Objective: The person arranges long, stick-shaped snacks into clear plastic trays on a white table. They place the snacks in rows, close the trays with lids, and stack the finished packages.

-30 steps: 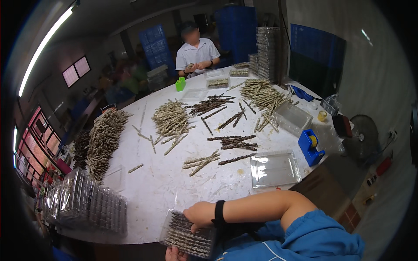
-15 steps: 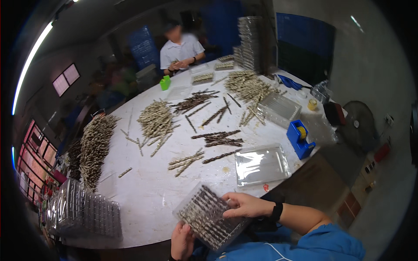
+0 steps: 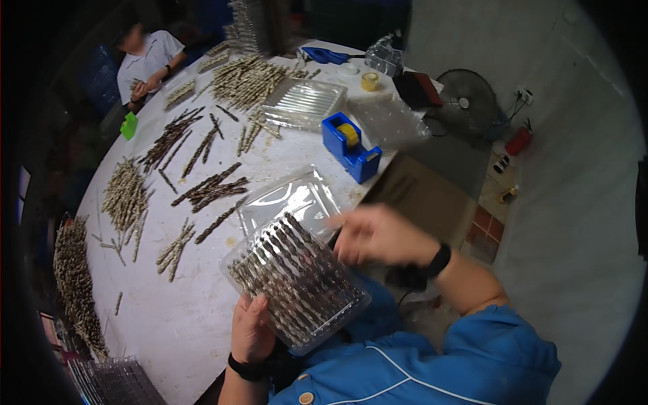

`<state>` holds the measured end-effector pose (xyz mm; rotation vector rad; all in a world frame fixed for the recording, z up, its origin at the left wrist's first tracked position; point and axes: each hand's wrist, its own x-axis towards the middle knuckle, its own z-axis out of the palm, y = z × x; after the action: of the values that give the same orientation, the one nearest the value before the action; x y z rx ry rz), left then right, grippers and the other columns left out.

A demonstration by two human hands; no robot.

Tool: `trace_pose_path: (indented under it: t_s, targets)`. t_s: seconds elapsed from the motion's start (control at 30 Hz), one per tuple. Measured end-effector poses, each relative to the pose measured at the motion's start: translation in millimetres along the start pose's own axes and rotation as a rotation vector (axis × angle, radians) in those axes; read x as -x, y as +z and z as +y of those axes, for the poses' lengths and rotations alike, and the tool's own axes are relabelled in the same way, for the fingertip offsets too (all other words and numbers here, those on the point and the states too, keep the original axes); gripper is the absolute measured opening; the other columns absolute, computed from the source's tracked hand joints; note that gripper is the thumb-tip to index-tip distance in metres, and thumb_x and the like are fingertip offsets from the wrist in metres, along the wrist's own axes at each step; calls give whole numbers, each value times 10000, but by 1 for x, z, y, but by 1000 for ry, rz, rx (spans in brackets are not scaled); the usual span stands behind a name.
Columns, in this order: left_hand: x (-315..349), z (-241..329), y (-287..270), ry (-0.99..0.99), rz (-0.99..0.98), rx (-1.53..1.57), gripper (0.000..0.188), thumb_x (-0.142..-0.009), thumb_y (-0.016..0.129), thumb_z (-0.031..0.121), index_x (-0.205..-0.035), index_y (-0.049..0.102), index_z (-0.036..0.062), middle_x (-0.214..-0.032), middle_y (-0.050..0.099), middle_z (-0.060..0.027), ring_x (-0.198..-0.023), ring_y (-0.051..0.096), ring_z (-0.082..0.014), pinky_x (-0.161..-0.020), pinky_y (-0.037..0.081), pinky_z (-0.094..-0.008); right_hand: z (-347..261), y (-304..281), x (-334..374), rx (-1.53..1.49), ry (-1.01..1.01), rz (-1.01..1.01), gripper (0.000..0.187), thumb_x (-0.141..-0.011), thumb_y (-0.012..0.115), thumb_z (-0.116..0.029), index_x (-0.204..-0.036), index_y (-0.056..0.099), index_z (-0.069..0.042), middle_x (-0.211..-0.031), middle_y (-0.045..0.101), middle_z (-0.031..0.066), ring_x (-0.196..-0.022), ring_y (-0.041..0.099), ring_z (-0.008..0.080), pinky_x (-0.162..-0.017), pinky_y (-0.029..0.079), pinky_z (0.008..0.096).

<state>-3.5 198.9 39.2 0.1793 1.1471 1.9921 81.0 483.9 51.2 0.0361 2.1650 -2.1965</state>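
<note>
My left hand (image 3: pixel 251 329) grips the near left edge of a clear plastic tray (image 3: pixel 362 297), thumb on top. Rows of braided twig-like sticks (image 3: pixel 287 273), dark at some parts and pale at others, lie side by side in it. Tilted, the tray is held above the table's near edge. Just off its upper right side is my right hand (image 3: pixel 381 236), blurred, index finger stretched out, with nothing visible in it. Behind the tray a clear plastic lid (image 3: pixel 293 192) lies on the table, partly covered by it. Beyond my right hand stands a blue tape dispenser (image 3: pixel 349 152) with yellow tape.
Loose dark sticks (image 3: pixel 209 189) and pale sticks (image 3: pixel 125 196) lie in piles across the white table (image 3: pixel 196 304). Stacked clear trays (image 3: pixel 305 101) stand farther back. A co-worker (image 3: pixel 148 61) works at the far left. A fan (image 3: pixel 464 101) stands at right.
My right hand has let go of the tray and moved up toward the tape dispenser's side. The tray remains in my left hand. The view has swung to the right.
</note>
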Motion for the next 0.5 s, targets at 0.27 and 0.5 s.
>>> trace_pose_path:
  t_s: [0.27,0.5]
  targets:
    - [-50,-16,49,-142,-263,69,486,-971,569,205,-1380,390,12,-1300,564,-120,-1161,573,-220,-979,472,-395,-12,-150,-69,384,114,436,236,-910,674,-253,-843,724,-33,-776,664,-5,-696,545,54,-641,422,218]
    - [-68,-43,70,-353,-221,206,447,-963,600,222,-1337,442,36,-1223,608,-90,-1086,623,-201,-922,534,-382,-15,-147,-82,213,180,312,192,-808,793,-209,-857,732,-33,-761,679,12,-642,517,64,-576,392,224]
